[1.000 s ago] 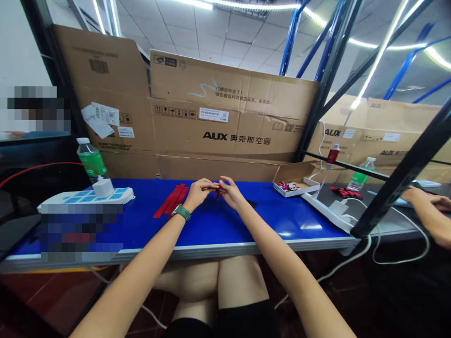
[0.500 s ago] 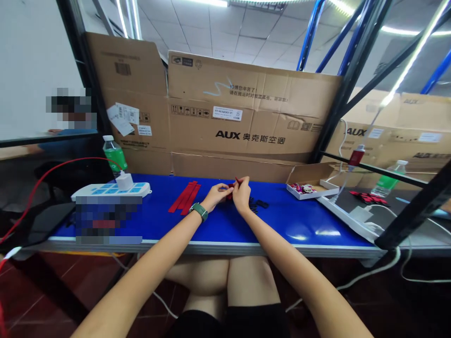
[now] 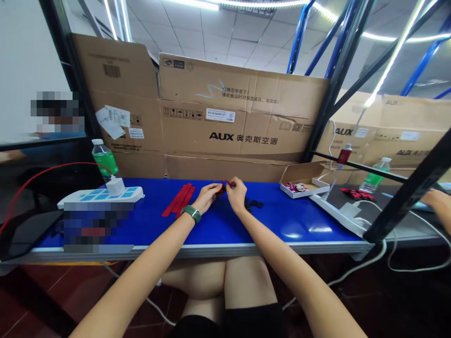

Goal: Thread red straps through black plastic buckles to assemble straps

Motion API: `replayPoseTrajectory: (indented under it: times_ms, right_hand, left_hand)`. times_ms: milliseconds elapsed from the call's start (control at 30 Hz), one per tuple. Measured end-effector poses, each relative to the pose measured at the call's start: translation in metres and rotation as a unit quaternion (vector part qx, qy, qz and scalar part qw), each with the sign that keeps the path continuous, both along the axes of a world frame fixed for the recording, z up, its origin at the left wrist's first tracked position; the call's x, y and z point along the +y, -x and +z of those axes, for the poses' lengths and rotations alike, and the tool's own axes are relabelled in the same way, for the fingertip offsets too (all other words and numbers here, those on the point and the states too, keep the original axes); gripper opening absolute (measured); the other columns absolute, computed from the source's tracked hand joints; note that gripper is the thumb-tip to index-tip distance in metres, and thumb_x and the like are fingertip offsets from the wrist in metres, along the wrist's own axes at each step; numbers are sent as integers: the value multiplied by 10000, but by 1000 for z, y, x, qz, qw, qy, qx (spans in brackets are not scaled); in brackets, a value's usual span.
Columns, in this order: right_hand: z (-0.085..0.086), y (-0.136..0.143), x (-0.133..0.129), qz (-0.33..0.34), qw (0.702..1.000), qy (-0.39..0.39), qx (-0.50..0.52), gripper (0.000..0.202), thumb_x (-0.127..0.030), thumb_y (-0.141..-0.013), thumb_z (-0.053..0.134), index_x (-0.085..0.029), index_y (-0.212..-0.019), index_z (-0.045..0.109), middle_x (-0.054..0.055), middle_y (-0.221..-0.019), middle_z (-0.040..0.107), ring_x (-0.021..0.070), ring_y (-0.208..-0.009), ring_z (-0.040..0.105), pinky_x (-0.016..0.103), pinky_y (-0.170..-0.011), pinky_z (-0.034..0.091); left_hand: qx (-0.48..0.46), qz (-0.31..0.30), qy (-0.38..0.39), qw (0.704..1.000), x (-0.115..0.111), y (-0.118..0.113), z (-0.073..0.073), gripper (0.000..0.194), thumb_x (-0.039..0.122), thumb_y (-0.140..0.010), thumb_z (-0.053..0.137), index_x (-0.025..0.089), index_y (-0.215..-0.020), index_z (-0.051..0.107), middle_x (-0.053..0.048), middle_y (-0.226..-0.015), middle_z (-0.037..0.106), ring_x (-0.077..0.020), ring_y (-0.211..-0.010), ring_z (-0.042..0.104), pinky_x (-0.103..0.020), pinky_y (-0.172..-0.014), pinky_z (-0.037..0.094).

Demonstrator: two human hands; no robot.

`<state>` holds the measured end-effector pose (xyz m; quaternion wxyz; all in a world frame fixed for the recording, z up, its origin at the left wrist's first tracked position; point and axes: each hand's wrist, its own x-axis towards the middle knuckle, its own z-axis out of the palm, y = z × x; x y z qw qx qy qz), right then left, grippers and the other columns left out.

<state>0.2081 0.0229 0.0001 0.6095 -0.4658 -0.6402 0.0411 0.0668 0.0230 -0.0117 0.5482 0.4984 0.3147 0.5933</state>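
Observation:
My left hand [image 3: 208, 197], with a green watch [image 3: 191, 213] on its wrist, is closed in a pinch above the blue table. Its fingertips hold a narrow red strip [image 3: 223, 183] with a small dark part at it, too small to make out. Close beside it, my right hand [image 3: 237, 195] pinches the red strip from the other side. Several flat red strips [image 3: 179, 200] lie side by side to the left of my hands. Small black plastic pieces [image 3: 257, 203] lie just right of my right hand, partly hidden by it.
A white power strip [image 3: 102, 196] and a green bottle [image 3: 104, 158] stand at left. To the right is an open box [image 3: 305, 191] with small items, beside another white power strip [image 3: 338, 213]. Cardboard [image 3: 225, 155] walls the back. Another person's hand [image 3: 440, 206] shows far right.
The view has shifted slightly, moving the scene left. My hands have parted a little at the fingertips, with the red strip still between them. Another person's hand shows more at the right edge.

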Motion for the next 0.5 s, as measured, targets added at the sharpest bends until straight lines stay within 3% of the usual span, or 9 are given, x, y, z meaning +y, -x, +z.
replayPoseTrajectory:
  times_ms: [167, 267, 400, 500]
  right_hand:
    - [2, -4, -1, -40, 999, -25, 6, 100, -165, -795, 552, -211, -714, 517, 22, -766, 578, 177, -722, 536, 277, -718, 435]
    - [5, -5, -2, 20, 999, -25, 10, 47, -213, -846, 562, -201, -837, 606, 47, -852, 643, 189, -790, 588, 279, -742, 459]
    - [8, -3, -3, 116, 992, -12, -40, 201, -311, -937, 529, -214, -961, 703, 71, -955, 702, 207, -883, 639, 300, -846, 487]
    - [9, 0, -4, 153, 984, -29, -83, 290, -280, -979, 453, -214, -1099, 709, 99, -1062, 687, 215, -1001, 633, 323, -935, 482]
  left_hand:
    - [67, 12, -101, 993, -4, -7, 1, 473, 384, -573, 915, 152, -950, 749, -84, -971, 755, -187, -883, 685, -297, -799, 530]
    - [53, 12, -89, 994, -4, -5, 2, 467, 410, -590, 904, 146, -939, 743, -90, -959, 755, -197, -890, 694, -313, -820, 541]
    - [-21, 9, -54, 998, -1, -1, 4, 498, 484, -637, 870, 140, -964, 718, -111, -967, 756, -224, -899, 718, -340, -823, 560]
    - [-61, 41, -62, 995, 3, 2, 5, 565, 475, -650, 866, 179, -1089, 668, -85, -981, 752, -217, -917, 720, -352, -839, 568]
